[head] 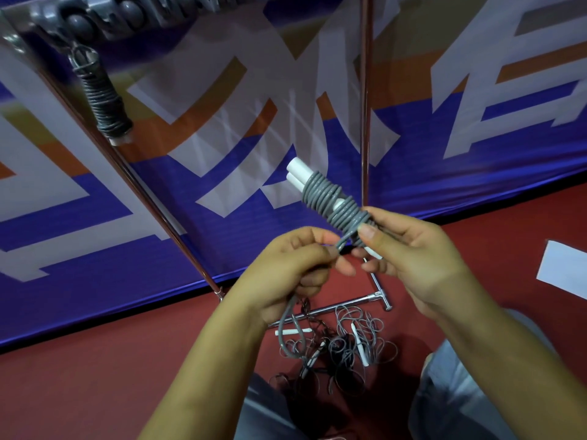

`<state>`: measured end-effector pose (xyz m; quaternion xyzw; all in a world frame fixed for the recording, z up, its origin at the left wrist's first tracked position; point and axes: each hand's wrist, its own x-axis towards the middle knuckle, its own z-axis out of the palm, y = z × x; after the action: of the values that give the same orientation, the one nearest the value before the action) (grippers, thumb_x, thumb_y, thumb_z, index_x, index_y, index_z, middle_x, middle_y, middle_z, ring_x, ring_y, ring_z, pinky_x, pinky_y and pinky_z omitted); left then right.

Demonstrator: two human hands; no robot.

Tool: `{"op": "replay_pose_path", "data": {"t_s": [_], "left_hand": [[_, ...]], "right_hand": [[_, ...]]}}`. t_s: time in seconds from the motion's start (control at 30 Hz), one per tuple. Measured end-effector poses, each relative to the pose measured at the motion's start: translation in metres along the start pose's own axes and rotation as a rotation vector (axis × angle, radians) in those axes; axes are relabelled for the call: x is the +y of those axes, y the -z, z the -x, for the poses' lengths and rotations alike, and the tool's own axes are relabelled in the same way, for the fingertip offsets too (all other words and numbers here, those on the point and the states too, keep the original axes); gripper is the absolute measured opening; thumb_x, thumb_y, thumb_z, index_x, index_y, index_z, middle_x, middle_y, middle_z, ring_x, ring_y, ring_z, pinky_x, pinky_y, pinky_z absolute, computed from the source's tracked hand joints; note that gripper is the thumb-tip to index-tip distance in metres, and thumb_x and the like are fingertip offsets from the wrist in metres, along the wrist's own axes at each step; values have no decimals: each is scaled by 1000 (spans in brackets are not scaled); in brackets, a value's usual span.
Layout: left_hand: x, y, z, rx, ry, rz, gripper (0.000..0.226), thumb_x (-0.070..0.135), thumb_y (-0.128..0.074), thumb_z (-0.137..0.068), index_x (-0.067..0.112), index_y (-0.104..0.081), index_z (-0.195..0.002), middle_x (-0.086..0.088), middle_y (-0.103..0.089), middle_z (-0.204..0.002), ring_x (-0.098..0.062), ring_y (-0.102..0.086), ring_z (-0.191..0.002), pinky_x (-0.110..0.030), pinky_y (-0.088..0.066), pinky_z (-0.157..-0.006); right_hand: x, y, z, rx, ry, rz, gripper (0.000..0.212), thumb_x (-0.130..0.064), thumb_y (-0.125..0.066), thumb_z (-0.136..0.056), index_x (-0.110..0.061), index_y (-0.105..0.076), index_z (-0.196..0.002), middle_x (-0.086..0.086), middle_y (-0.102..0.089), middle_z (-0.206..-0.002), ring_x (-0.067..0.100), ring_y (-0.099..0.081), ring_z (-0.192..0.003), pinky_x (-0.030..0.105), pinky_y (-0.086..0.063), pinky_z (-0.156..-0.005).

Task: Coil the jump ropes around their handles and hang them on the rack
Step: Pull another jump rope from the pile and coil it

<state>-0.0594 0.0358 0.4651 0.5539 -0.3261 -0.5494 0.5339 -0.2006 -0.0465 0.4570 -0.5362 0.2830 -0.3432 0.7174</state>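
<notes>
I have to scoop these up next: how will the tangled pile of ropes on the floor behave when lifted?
The tangled ropes will probably be floppy: the thin cord lies in loose, overlapping loops. Lifting one white handle will likely drag neighbouring loops along, since the cords cross each other. It looks light, thin cord with slim handles, though weight can't be confirmed.

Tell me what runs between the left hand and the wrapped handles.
Head view: a short taut stretch of grey rope from the left hand to the handles, which the right hand holds.

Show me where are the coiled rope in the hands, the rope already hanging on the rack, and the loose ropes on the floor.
coiled rope (330,201): head view, on the grey windings.
hanging rope (106,100): head view, middle of its dark coil.
loose ropes (346,347): head view, centre of the tangled pile.
</notes>
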Motion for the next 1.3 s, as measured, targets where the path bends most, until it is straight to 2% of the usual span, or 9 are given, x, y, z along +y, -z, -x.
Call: {"op": "replay_pose_path", "data": {"t_s": [0.13, 0.23, 0.33, 0.47, 0.63, 0.87, 1.1, 1.2, 1.3], "left_hand": [[-2, -1, -3, -135, 150, 162, 37, 35, -48, -84, 5, -69, -78, -7, -60, -53, -1, -27, -32, -13, -16, -34], [-8, 0, -4, -235, 132, 230, 33, 38, -59, -84, 10, -76, -89, -1, -60, -52, 1, -32, -32, -11, -21, -34], [-9, -1, -5, -288, 74, 297, 24, 31, -75, -73, 12, -75, -88, -1, -69, -69, 0, -49, -44, -11, -40, -43], [-7, -4, -3, -175, -29, 127, 4, 13, -72, -78, 14, -74, -74, -4, -69, -71, -5, -59, -56, -15, -47, -51], [-12, -5, 5, -110, -65, 59, 17, 4, -64, -79, 14, -66, -65, -3, -68, -64, -5, -53, -50, -15, -41, -46], [-9, -3, -1, -15, -71, -10, 25, 7, -73, -71, 2, -52, -84, 0, -63, -58, -4, -50, -46, -14, -38, -42], [-5, -13, 2, 69, -287, -80, 36, 7, -77, -71, 12, -57, -101, 2, -64, -73, -7, -56, -58, -17, -41, -51], [-7, -15, 5, 105, -360, -101, 41, 7, -75, -72, 12, -57, -108, 1, -71, -97, -30, -60, -80, -30, -56, -75], [-9, -18, 7, 179, -399, -146, 38, 14, -82, -71, 17, -60, -103, -7, -69, -97, -33, -55, -79, -42, -49, -76]], "right_hand": [[-3, 0, 0, -37, 80, 40, 30, -5, -61, -85, -33, -68, -95, -3, -71, -86, 5, -63, -68, 16, -49, -55], [-6, 1, 2, -81, 93, 33, 28, -6, -59, -84, -29, -67, -99, -4, -73, -84, 5, -65, -69, 16, -50, -55], [-7, 4, 4, -92, 91, 49, 27, -9, -60, -81, -27, -67, -101, -5, -74, -84, 6, -67, -72, 17, -51, -57], [-8, 3, 10, -99, 51, 5, 26, -22, -60, -72, -25, -71, -95, 0, -72, -84, 7, -61, -67, 15, -45, -50], [-8, 1, 18, -135, -52, -110, 23, -23, -59, -71, -20, -77, -86, 4, -72, -84, 4, -60, -62, 13, -42, -46], [-6, -5, 18, -66, -137, -139, 37, -27, -58, -73, -7, -68, -101, 5, -71, -77, 5, -58, -55, 12, -38, -41], [-15, 3, 13, -45, -213, -163, 41, -27, -63, -68, -2, -61, -100, 7, -68, -74, 7, -62, -55, 14, -42, -40], [-15, 6, 9, -81, -275, -207, 30, -27, -62, -69, -3, -62, -88, 8, -68, -69, 9, -64, -54, 14, -44, -39], [-14, 6, 5, -112, -351, -281, 32, -27, -62, -70, 0, -61, -89, 9, -67, -67, 10, -64, -53, 13, -46, -39]]}}
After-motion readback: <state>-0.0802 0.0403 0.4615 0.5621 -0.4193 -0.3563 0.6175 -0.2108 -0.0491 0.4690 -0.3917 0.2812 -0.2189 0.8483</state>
